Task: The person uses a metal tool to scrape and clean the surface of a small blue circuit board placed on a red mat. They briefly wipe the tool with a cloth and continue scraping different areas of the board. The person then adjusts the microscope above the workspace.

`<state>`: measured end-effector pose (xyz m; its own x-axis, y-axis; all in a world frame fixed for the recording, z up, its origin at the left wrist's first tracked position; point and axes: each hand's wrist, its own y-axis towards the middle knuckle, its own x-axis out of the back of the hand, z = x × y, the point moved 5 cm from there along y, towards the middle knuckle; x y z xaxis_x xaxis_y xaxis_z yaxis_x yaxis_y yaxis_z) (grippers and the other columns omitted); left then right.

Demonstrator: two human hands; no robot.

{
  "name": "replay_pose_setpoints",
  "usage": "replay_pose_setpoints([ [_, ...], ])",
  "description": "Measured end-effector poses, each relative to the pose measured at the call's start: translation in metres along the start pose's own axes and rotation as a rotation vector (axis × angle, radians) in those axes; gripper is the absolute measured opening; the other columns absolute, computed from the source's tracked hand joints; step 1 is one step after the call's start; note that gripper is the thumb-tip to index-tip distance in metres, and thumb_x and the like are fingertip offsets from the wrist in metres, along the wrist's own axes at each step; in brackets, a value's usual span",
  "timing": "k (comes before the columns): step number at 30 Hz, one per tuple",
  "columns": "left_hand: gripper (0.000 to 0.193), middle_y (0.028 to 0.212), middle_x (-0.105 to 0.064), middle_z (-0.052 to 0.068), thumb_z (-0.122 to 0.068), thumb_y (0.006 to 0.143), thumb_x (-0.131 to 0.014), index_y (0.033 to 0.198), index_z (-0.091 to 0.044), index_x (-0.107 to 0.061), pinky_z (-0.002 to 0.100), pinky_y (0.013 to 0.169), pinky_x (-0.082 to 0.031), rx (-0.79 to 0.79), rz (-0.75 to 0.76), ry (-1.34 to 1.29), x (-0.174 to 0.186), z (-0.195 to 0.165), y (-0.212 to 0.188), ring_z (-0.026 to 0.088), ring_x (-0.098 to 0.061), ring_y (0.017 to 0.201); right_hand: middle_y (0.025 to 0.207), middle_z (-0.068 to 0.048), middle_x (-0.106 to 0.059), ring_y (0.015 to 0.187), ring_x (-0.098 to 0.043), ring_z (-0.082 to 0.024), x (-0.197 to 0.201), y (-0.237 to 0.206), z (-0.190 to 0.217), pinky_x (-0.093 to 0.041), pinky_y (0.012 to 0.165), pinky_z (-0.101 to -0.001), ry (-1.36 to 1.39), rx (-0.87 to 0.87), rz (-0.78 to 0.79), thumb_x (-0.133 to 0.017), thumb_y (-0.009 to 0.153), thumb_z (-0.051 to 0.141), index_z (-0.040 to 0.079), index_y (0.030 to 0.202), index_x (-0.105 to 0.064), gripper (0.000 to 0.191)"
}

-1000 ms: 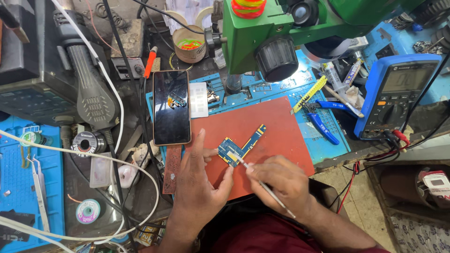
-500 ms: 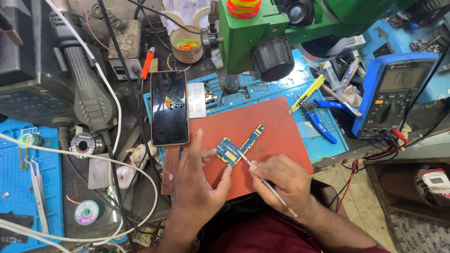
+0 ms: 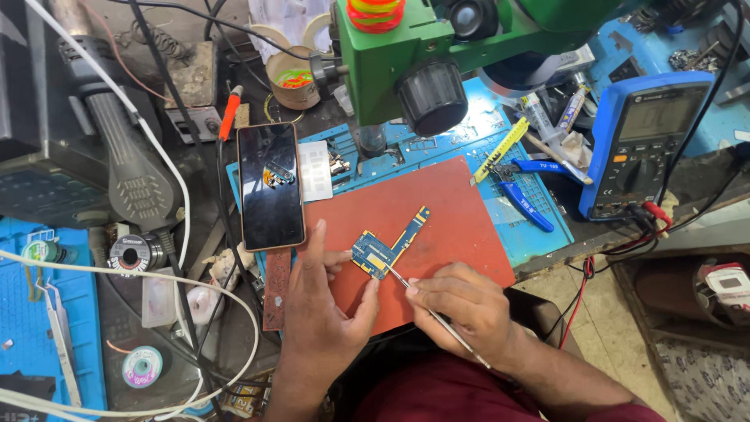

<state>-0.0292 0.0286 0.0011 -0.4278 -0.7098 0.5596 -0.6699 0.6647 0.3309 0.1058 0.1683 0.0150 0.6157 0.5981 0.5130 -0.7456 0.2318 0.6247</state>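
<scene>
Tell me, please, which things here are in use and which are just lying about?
In use: circuit board, held by left hand; thin metal tool in right hand; red mat.
Lying about: phone, multimeter, blue pliers, solder spool.

Fig.: Operator as I saw it, both hands bare, left hand [image 3: 324, 324] and right hand [image 3: 461, 305]; no gloves, rings or watch; dark maroon garment [image 3: 445, 395] at torso.
</scene>
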Motion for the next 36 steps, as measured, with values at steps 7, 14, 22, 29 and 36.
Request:
replay_pose_setpoints([
  [7, 0.094, 0.11, -0.067, 0.013, -0.009, 0.077, -0.083, 0.153, 0.003, -0.029, 0.038, 0.086, -0.052, -0.025, -0.017, -0.006, 0.0007, -0.0009, -0.0003, 0.026, -0.064, 0.096, 0.091, -0.014, -0.076, 0.075, -0.071, -0.025, 0.0009, -0.0013, -0.0005, -0.058, 0.065, -0.0314, -0.005, 0.024, 0.036, -0.08, 0.074, -0.006, -0.002, 0.094, -0.073, 0.021],
  [14, 0.095, 0.11, -0.067, 0.014, -0.009, 0.077, -0.083, 0.154, 0.004, -0.028, 0.037, 0.086, -0.052, -0.032, -0.018, -0.014, 0.0007, -0.0012, -0.001, 0.024, -0.065, 0.097, 0.092, -0.012, -0.075, 0.078, -0.072, -0.025, 0.001, -0.0032, -0.0018, -0.058, 0.068, -0.032, 0.0, 0.034, 0.011, -0.081, 0.075, -0.005, 0.0, 0.094, -0.072, 0.021],
  [22, 0.096, 0.109, -0.068, 0.013, -0.009, 0.077, -0.083, 0.154, 0.003, -0.027, 0.037, 0.086, -0.052, 0.0, -0.006, -0.026, 0.0001, 0.0005, -0.0008, 0.024, -0.064, 0.095, 0.093, -0.012, -0.075, 0.079, -0.072, -0.024, 0.0029, -0.0051, -0.0042, -0.059, 0.069, -0.0315, -0.02, 0.011, -0.04, -0.082, 0.075, -0.003, 0.0, 0.096, -0.073, 0.023],
  [29, 0.096, 0.109, -0.067, 0.013, -0.009, 0.078, -0.082, 0.155, 0.004, -0.026, 0.037, 0.087, -0.052, -0.005, -0.01, -0.035, 0.0002, 0.0003, -0.0013, 0.024, -0.064, 0.095, 0.093, -0.012, -0.075, 0.078, -0.072, -0.024, 0.0016, -0.0052, -0.004, -0.058, 0.068, -0.0315, -0.014, 0.022, -0.013, -0.081, 0.074, -0.005, -0.001, 0.095, -0.073, 0.022],
  [36, 0.095, 0.112, -0.061, 0.013, -0.009, 0.077, -0.083, 0.153, 0.005, -0.029, 0.036, 0.088, -0.051, -0.026, -0.035, -0.024, 0.002, -0.002, -0.0001, 0.024, -0.06, 0.097, 0.094, -0.012, -0.075, 0.076, -0.071, -0.023, 0.0011, -0.0078, -0.0053, -0.058, 0.066, -0.0312, -0.011, 0.03, -0.007, -0.081, 0.074, -0.006, -0.001, 0.096, -0.073, 0.024],
])
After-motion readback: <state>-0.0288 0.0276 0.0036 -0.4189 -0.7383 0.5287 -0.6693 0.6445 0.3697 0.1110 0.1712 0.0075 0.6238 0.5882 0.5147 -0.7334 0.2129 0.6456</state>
